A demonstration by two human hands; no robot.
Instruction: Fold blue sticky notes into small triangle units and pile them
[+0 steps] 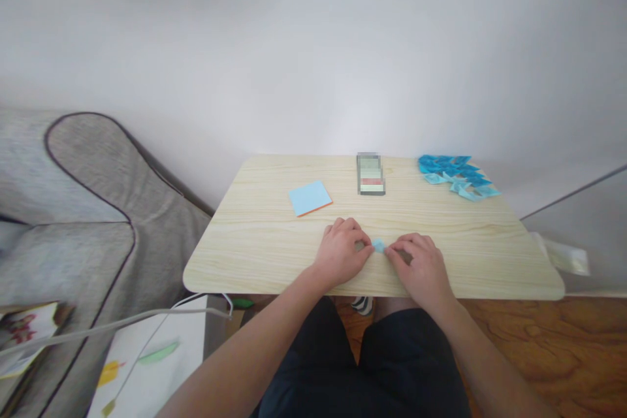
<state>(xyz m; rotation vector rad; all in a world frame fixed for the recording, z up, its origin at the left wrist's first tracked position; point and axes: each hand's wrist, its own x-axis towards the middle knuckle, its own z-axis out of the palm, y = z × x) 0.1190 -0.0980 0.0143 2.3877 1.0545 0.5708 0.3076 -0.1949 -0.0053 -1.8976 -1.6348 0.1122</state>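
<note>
left of the phone (371, 174), on a pale wood-grain table (255, 255), lies a light blue paper pad (310, 198) with an orange edge. nearer the wearer than the phone and slightly to its left, the left hand (343, 251) pinches a small light blue paper piece (379, 245), which sits directly on the phone's near side. on that same near side, to the phone's right, the right hand (422, 269) pinches the piece's other edge, thumb and finger narrow. the step in hand appears to be folding or creasing; the next move probably calls for light, even pressure from both fingertips. well right of the phone lie folded paper pieces (448, 166), darker and lighter blue.
</note>
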